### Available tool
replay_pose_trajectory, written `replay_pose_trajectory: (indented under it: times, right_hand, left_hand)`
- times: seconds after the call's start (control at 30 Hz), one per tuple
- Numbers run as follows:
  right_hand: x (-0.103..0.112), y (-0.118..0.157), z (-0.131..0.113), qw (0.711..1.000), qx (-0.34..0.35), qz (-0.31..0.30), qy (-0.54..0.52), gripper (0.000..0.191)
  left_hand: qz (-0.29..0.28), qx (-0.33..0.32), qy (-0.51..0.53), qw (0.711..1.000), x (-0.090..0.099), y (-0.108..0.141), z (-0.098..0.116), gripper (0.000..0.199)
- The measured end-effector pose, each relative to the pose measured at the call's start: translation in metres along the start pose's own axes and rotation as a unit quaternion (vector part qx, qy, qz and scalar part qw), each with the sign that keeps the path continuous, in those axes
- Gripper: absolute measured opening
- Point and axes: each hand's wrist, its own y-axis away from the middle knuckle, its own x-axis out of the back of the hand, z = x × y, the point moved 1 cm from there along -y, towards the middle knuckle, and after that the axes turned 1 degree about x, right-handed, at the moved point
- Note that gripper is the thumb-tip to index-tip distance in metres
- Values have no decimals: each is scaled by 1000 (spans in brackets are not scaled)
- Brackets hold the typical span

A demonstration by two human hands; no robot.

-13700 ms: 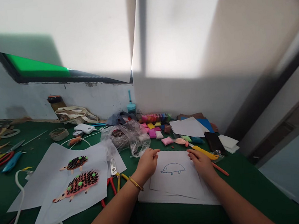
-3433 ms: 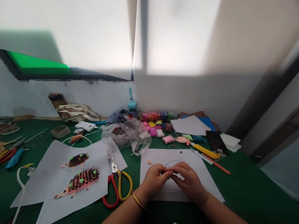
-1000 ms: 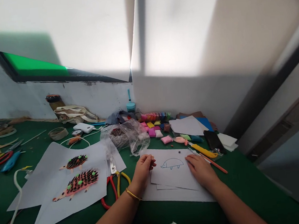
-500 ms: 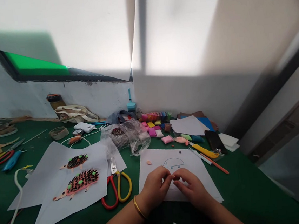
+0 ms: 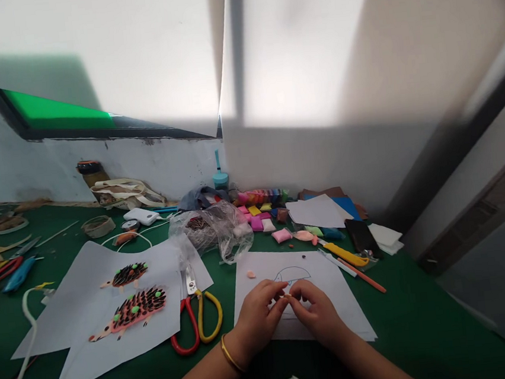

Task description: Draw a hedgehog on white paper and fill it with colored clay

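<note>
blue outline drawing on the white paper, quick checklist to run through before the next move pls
1. Left hand and right hand together over the white paper: ok
2. Blue outline drawing fully visible: not ok, fingers overlap its lower part
3. What the fingers hold identified: cannot tell, only a tiny pale bit seems to show
4. Pale pink piece on the paper, apart from the hands: ok
5. Small dark bit on the paper, apart from the hands: ok
6. Red-and-yellow-handled scissors off the drawing's paper: ok
</note>
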Motion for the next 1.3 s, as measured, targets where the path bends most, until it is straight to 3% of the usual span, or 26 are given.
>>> replay_pose_trajectory:
  times: [0.23,0.4,0.6,0.73,1.0,1.3]
  right_hand:
    - [-1,3,-4,1000,19,-2,0,6]
    - [-2,1,-2,999,21,3,-29,10]
    - [-3,3,-2,999,25,23,0,15]
    - [-4,5,-6,998,34,19,42,13]
    - [1,5,-4,998,46,25,-20,13]
    - [-2,7,-8,997,59,17,37,10]
  left_hand:
    - [55,46,74,995,-3,-3,-10,11]
    - [33,32,146,988,-5,-4,-12,17]
    - [19,44,121,991,-5,-4,-12,24]
    - [32,40,94,994,-5,-4,-9,11]
    - [41,38,147,988,-2,-6,-7,18]
    - [39,20,77,996,-6,-4,-8,13]
